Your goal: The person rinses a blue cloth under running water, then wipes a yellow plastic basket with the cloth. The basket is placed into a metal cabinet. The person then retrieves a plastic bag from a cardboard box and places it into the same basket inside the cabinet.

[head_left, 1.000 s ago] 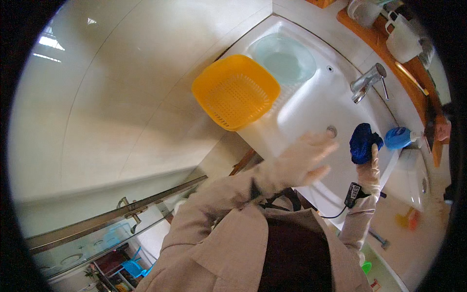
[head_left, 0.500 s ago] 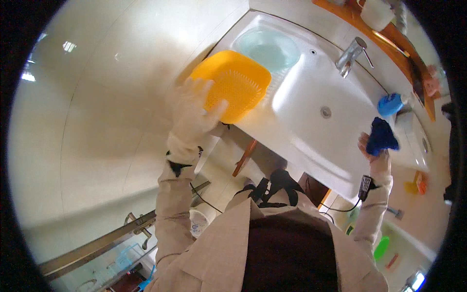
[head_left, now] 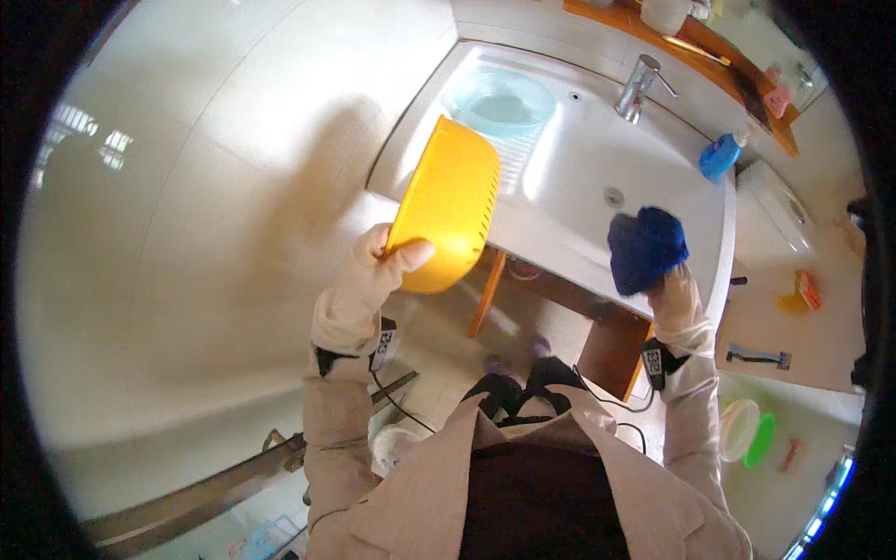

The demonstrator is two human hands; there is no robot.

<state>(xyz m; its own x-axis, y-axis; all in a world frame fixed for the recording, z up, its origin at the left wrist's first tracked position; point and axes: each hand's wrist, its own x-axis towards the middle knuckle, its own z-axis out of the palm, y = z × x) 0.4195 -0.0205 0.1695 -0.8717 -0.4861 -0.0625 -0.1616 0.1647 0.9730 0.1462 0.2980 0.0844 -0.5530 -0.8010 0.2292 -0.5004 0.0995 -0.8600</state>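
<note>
At the near edge, light sleeves (head_left: 691,411), with thin black cables (head_left: 399,399) hanging loose from both wrists toward the middle. On the near left, a metal rail (head_left: 205,499) and a white bucket (head_left: 397,446); on the near right, a pale tub (head_left: 737,429) just beside a green basin (head_left: 760,441). Somewhat farther, grasped by its near rim in the left hand (head_left: 373,266): the yellow basket (head_left: 448,201), tilted on its side, mouth toward the left, slots toward the right, and hiding from view a part of the left side of the white sink (head_left: 579,215). Held in the right hand (head_left: 674,289): the blue cloth (head_left: 647,247), bunched, over the near right part of the sink, covering most of the fingers (whether touching the sink surface, impossible to tell). Below the sink, between both hands, a brown wooden panel (head_left: 488,294). Farther, beyond the cloth, the round drain (head_left: 614,197). On the far left ledge, behind the basket, a pale turquoise bowl (head_left: 501,98). On the right rim, a blue bottle (head_left: 721,157); at the far rim, a metal tap (head_left: 637,89). Farthest, a wooden shelf (head_left: 765,112).
</note>
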